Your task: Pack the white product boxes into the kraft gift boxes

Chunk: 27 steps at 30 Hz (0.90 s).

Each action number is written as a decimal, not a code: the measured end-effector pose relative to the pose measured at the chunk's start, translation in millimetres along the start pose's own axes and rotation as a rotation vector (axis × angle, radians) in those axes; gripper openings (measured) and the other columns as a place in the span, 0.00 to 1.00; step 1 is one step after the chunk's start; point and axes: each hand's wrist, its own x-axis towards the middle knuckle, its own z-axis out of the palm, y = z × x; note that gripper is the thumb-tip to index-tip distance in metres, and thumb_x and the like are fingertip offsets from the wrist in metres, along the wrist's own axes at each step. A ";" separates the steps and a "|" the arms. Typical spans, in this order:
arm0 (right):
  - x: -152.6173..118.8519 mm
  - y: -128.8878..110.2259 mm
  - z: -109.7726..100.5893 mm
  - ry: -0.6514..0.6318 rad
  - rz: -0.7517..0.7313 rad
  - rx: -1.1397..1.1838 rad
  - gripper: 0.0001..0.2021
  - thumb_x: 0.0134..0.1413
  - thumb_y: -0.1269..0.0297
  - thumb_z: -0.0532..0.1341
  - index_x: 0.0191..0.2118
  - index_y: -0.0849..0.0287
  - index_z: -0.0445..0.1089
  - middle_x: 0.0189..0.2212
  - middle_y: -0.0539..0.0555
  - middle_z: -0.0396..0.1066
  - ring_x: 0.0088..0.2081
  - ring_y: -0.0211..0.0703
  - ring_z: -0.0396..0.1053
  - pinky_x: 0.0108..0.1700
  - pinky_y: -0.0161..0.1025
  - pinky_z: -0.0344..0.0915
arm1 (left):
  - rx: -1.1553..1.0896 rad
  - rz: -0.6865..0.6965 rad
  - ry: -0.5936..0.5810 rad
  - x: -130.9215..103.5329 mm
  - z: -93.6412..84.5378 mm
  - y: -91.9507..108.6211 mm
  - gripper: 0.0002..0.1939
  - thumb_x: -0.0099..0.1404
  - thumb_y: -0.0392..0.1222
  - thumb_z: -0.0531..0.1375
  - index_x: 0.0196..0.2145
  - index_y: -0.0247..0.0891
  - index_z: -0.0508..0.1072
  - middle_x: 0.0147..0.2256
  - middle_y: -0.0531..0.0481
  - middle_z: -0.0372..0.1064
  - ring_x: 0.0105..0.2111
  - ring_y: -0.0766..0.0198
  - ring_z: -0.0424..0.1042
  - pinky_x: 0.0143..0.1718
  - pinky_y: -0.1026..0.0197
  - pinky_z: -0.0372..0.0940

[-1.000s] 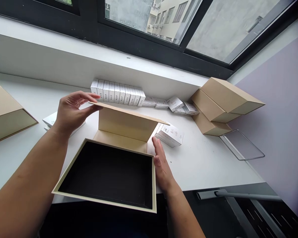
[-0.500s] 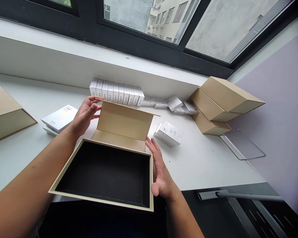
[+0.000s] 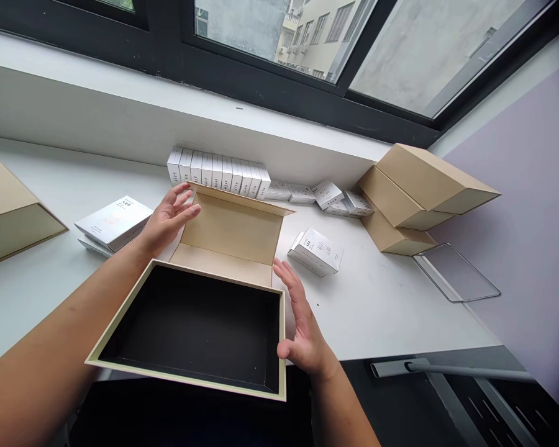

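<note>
A large tan box (image 3: 190, 329) with a black inside lies open at the near edge of the table, its hinged lid (image 3: 235, 226) raised at the far side. Nothing shows inside it. My left hand (image 3: 170, 217) is at the lid's upper left corner, fingers apart, with the fingertips by the lid's edge. At the box's right side is my right hand (image 3: 302, 329), fingers spread, the thumb against the rim. Two stacked white boxes (image 3: 114, 220) sit left of my left hand, and further white boxes (image 3: 315, 251) rest to the right of the lid.
Against the window ledge stands a row of several white boxes (image 3: 218, 174), with more lying flat (image 3: 328, 195) to its right. Tan boxes are stacked (image 3: 419, 192) at the right, beside a wire frame (image 3: 456, 273). Another tan box (image 3: 16, 211) is at the left.
The lid has tilted and its top flap has folded slightly. My left hand has turned, its thumb now stretched to the right. The box has shifted a little left.
</note>
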 end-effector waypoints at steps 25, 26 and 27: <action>1.7 -0.9 -0.4 0.031 0.069 0.052 0.31 0.57 0.46 0.62 0.64 0.47 0.59 0.65 0.54 0.59 0.70 0.59 0.49 0.71 0.61 0.47 | 0.931 -0.027 -0.458 -6.7 1.3 -3.4 0.46 0.52 0.73 0.63 0.64 0.53 0.65 0.72 0.47 0.42 0.72 0.38 0.36 0.67 0.33 0.42; 1.7 -0.9 -0.4 0.031 0.072 0.054 0.31 0.57 0.46 0.62 0.64 0.47 0.59 0.65 0.54 0.59 0.70 0.59 0.49 0.71 0.61 0.47 | 0.933 -0.025 -0.446 -6.6 1.8 -5.1 0.44 0.54 0.72 0.61 0.64 0.53 0.65 0.72 0.48 0.43 0.72 0.39 0.36 0.67 0.33 0.42; 1.7 -0.9 -0.4 0.031 0.075 0.056 0.31 0.57 0.46 0.62 0.64 0.47 0.60 0.65 0.54 0.59 0.70 0.58 0.49 0.71 0.60 0.47 | 0.934 -0.025 -0.435 -6.6 2.3 -6.6 0.42 0.56 0.72 0.59 0.64 0.53 0.65 0.72 0.48 0.43 0.72 0.39 0.37 0.68 0.34 0.41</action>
